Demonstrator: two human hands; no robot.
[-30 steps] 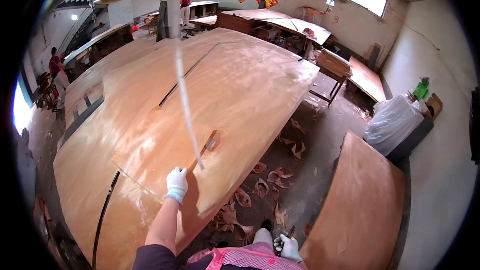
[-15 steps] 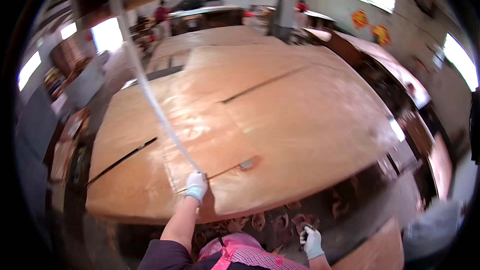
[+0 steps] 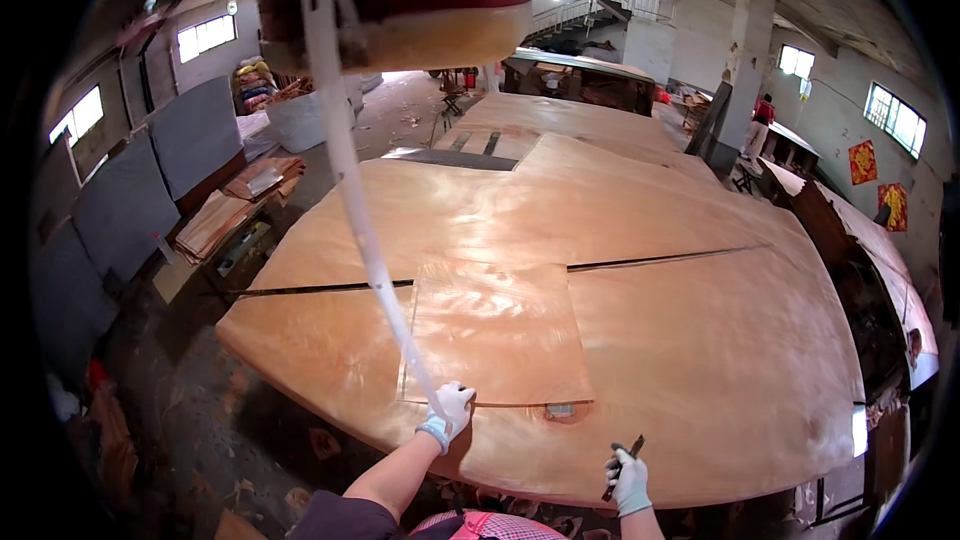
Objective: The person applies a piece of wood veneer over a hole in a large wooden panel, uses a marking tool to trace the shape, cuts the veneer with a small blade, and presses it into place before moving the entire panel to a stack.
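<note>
My left hand (image 3: 454, 412), in a white glove with a pale blue cuff, is closed on the lower end of a long white strip (image 3: 352, 185). The strip looks like tape and hangs from above. This hand rests at the near edge of a squarish thin wood sheet (image 3: 500, 330), laid over larger tan wood sheets (image 3: 700, 340). In my right hand (image 3: 629, 481), also gloved, is a short, dark, knife-like tool (image 3: 638, 446), pointing up near the front edge of the sheets. A small greyish patch (image 3: 560, 411) shows beside the squarish sheet's near edge.
A dark red and cream object (image 3: 430, 0) hangs close overhead. Long dark gaps (image 3: 660, 260) run between the sheets. Stacked wood sheets (image 3: 225, 215) stand at left before grey panels (image 3: 125, 200). A pillar (image 3: 745, 60) and a person (image 3: 762, 125) are far right. Scraps litter the floor.
The view has swung, shifting the scene. My right hand with the dark tool has risen from beside the sheets' front edge to over it. My left hand stays at the strip's end.
</note>
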